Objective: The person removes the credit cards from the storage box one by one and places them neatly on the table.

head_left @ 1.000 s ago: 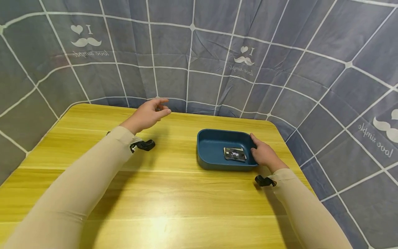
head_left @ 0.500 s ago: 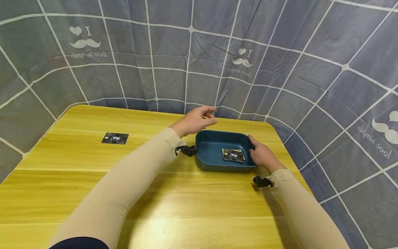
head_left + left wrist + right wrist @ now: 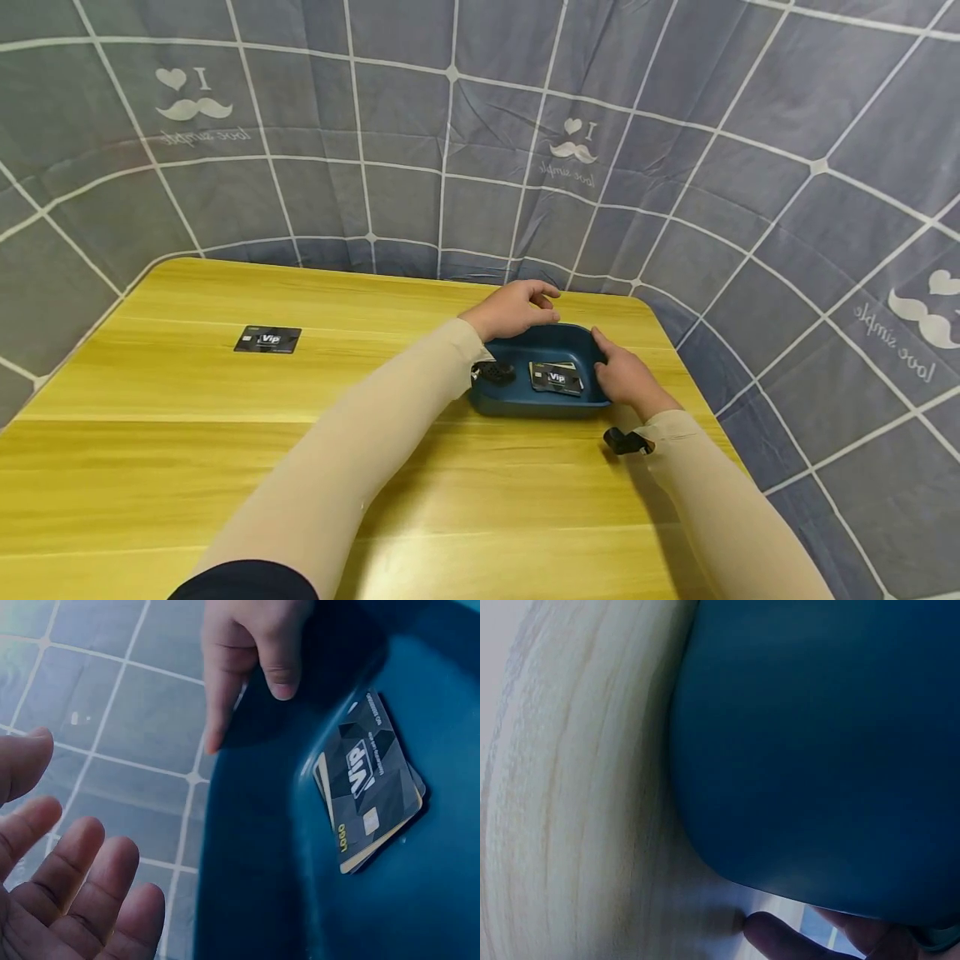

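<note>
My left hand [image 3: 517,308] hovers over the far rim of a dark blue rectangular box [image 3: 540,410], palm side in the left wrist view showing relaxed, spread fingers [image 3: 112,877] with nothing in them. At the box's right end my right hand [image 3: 632,379] grips the wall, thumb inside and fingers outside. A small fanned stack of black and gold "Vip" cards [image 3: 367,780] lies on the box floor. In the right wrist view the outer wall [image 3: 817,750] fills most of the frame, with a fingertip [image 3: 765,930] under its edge.
One more black "Vip" card [image 3: 267,339] lies flat at the left of the yellow wood-grain table [image 3: 180,450]. A grey checked curtain [image 3: 405,125] hangs behind the table and along its sides. Black wrist mounts [image 3: 626,441] stick out from both sleeves.
My left hand has swung right from the left part of the table to above the box, uncovering the lone card. The right hand keeps its grip on the box.
</note>
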### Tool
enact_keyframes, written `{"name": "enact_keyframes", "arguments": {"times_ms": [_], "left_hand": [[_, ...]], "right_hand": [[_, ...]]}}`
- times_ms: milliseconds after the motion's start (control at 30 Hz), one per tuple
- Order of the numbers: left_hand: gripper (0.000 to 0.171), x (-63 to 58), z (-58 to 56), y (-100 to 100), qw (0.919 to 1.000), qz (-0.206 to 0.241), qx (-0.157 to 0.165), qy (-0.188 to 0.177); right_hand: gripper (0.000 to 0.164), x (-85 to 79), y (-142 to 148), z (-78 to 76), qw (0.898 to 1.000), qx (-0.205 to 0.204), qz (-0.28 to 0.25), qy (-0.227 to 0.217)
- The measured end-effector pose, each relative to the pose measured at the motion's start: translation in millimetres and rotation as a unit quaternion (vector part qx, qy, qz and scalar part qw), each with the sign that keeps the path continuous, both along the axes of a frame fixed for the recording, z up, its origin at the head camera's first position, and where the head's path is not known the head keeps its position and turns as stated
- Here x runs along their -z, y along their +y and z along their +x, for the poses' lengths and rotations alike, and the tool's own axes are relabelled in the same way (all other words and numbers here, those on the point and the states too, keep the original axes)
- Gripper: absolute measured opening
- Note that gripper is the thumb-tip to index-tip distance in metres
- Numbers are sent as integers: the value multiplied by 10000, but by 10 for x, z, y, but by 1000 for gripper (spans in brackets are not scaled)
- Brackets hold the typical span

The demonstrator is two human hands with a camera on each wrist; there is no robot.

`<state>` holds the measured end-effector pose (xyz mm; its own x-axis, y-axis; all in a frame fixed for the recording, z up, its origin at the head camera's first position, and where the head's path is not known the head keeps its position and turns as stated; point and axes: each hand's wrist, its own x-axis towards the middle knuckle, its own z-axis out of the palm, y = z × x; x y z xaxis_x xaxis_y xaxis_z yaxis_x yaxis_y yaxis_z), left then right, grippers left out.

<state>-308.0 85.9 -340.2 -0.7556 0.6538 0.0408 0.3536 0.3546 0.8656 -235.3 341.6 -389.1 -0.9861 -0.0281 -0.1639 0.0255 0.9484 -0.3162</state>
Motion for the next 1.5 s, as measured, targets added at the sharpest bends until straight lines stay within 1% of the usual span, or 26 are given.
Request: {"name": "enact_keyframes", "arguments": {"times_ms": [100,200,333,467,533,733,800,933,1100,1233,1333,1500], "left_hand": [[50,43,0,49,10000,-9,65,23],[49,92,6,87,9999,-15,148,-46],[49,184,-5,133,9995,-177,232,-91],[48,253,-14,176,9993,-274,267,-41],[48,268,-10,189,9992,-285,278,-22],[49,357,-42,217,9989,-259,325,-231],[48,392,-55,226,9988,-263,343,-236],[47,412,-41,230,9980,-395,469,-165],[50,399,-3,227,9946,-680,742,-241],[51,396,7,244,9923,-871,852,-229],[51,407,7,256,9897,-1088,918,-174],[54,439,-3,259,9829,-1531,996,-228]], "right_hand": [[66,3,-11,7,10000,-43,21,29],[66,11,-20,18,10000,-63,7,57],[67,43,-24,25,10000,-20,-38,15],[67,68,-26,21,10000,23,-60,-11],[66,67,-26,23,10000,16,-60,0],[67,44,-26,46,10000,11,-59,32],[67,44,-24,45,10000,38,-56,43],[66,41,-26,48,9999,83,-63,46],[66,15,-32,50,9999,86,-81,28],[66,4,-28,41,9999,68,-64,40],[67,4,-17,28,10000,42,-37,33],[67,9,-5,13,10000,45,-63,-12]]}}
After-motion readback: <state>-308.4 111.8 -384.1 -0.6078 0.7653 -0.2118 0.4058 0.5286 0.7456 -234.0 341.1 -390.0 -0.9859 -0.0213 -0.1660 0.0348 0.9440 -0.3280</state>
